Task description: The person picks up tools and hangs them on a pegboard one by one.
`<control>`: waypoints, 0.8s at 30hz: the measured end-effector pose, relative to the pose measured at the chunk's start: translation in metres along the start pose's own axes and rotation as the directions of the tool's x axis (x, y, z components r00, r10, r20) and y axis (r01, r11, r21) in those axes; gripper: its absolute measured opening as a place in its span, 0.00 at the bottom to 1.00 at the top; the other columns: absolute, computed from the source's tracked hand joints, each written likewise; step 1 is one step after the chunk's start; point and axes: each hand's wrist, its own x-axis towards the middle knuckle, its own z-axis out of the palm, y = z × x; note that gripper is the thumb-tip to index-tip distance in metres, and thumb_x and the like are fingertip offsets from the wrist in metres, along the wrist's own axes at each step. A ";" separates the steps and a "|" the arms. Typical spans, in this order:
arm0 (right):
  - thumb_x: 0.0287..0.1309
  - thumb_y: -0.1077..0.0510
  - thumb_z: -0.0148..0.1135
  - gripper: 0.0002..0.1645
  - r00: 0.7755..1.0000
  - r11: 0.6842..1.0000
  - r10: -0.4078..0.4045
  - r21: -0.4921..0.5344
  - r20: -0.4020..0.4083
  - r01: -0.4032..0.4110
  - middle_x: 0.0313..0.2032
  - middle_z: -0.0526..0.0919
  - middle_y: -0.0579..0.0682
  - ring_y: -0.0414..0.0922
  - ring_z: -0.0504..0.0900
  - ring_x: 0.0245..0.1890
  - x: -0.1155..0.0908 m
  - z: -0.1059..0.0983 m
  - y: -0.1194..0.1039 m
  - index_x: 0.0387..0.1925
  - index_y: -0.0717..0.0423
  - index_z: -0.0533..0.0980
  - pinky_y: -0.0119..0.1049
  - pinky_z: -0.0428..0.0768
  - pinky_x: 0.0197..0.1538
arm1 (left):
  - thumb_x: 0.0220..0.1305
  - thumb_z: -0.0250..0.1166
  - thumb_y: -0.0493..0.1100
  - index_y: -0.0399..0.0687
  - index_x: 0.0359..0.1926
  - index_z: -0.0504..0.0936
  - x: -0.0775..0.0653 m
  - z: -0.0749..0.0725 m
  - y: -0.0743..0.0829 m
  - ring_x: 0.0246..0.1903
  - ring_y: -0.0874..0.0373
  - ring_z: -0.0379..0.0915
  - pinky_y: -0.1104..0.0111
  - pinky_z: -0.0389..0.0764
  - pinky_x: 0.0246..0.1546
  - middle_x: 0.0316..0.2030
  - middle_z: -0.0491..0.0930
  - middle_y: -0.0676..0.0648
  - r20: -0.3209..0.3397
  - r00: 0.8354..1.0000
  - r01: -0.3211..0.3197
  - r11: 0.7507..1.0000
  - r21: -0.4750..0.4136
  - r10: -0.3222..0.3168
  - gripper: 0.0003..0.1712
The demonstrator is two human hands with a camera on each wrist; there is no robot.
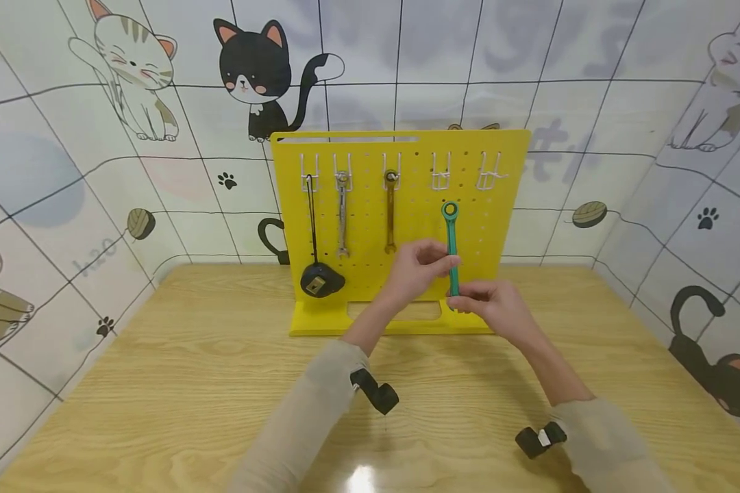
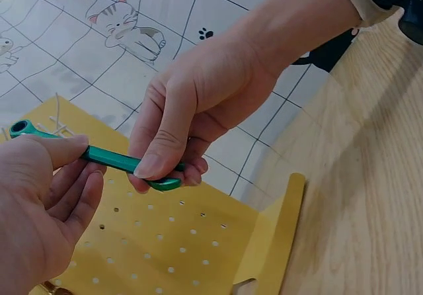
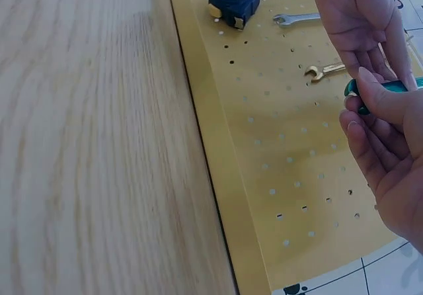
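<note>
A green combination wrench [image 1: 452,239] stands nearly upright in front of the yellow pegboard [image 1: 370,274], ring end at the top. My left hand [image 1: 421,268] pinches its shank around the middle, thumb across the front. Lower down, my right hand [image 1: 492,309] pinches it near the open-jaw end, which the fingers partly hide. The left wrist view shows the green shank [image 2: 112,157] running between both hands. In the right wrist view my right thumb and fingers [image 3: 390,106] cover much of the jaw end. The wrench's ring is below the two right-hand hooks.
On white wire hooks hang a black tape measure [image 1: 322,281], a silver wrench [image 1: 342,216] and a gold-coloured wrench [image 1: 390,212]. Further right, two hooks [image 1: 440,179] hold nothing. The pegboard's foot rests on a wooden table [image 1: 222,383], before a cat-patterned wall covering [image 1: 370,61].
</note>
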 end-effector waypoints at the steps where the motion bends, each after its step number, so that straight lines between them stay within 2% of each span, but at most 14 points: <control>1: 0.64 0.54 0.70 0.11 1.000 1.000 -0.006 -0.001 -0.014 0.006 0.31 0.86 0.51 0.50 0.81 0.34 0.002 0.002 -0.001 0.39 0.59 0.87 0.36 0.82 0.38 | 0.67 0.70 0.41 0.36 0.44 0.85 0.001 -0.001 0.002 0.37 0.58 0.83 0.62 0.86 0.45 0.39 0.87 0.44 -0.006 1.000 0.003 1.000 0.010 -0.003 0.11; 4: 0.64 0.55 0.70 0.12 0.998 1.000 -0.024 0.009 -0.056 0.025 0.33 0.88 0.53 0.45 0.83 0.34 0.007 0.006 -0.004 0.41 0.61 0.87 0.36 0.83 0.39 | 0.67 0.70 0.41 0.37 0.44 0.85 0.005 -0.005 0.006 0.38 0.58 0.83 0.65 0.86 0.44 0.39 0.87 0.45 -0.024 1.000 0.009 1.000 0.015 -0.009 0.11; 10: 0.65 0.54 0.69 0.16 0.994 0.997 -0.020 0.067 -0.104 0.027 0.37 0.89 0.53 0.40 0.85 0.37 0.017 0.011 -0.010 0.45 0.63 0.86 0.32 0.84 0.43 | 0.66 0.71 0.40 0.36 0.44 0.86 0.014 -0.011 0.014 0.37 0.57 0.83 0.63 0.86 0.44 0.38 0.87 0.44 -0.051 0.999 -0.004 1.000 0.021 0.005 0.11; 18: 0.65 0.52 0.69 0.16 0.988 0.997 -0.025 0.070 -0.152 0.036 0.35 0.89 0.50 0.43 0.83 0.35 0.027 0.014 -0.016 0.44 0.62 0.87 0.30 0.82 0.41 | 0.66 0.70 0.40 0.35 0.45 0.86 0.023 -0.017 0.025 0.37 0.56 0.83 0.66 0.86 0.42 0.38 0.87 0.44 -0.058 0.998 -0.001 0.998 0.062 0.004 0.11; 24: 0.64 0.51 0.70 0.18 0.985 0.992 0.003 0.123 -0.171 0.018 0.35 0.89 0.53 0.41 0.84 0.35 0.032 0.014 -0.020 0.45 0.63 0.87 0.30 0.84 0.43 | 0.65 0.71 0.40 0.36 0.45 0.86 0.029 -0.019 0.028 0.37 0.56 0.84 0.57 0.86 0.46 0.38 0.87 0.44 -0.072 0.997 -0.005 0.998 0.055 0.009 0.12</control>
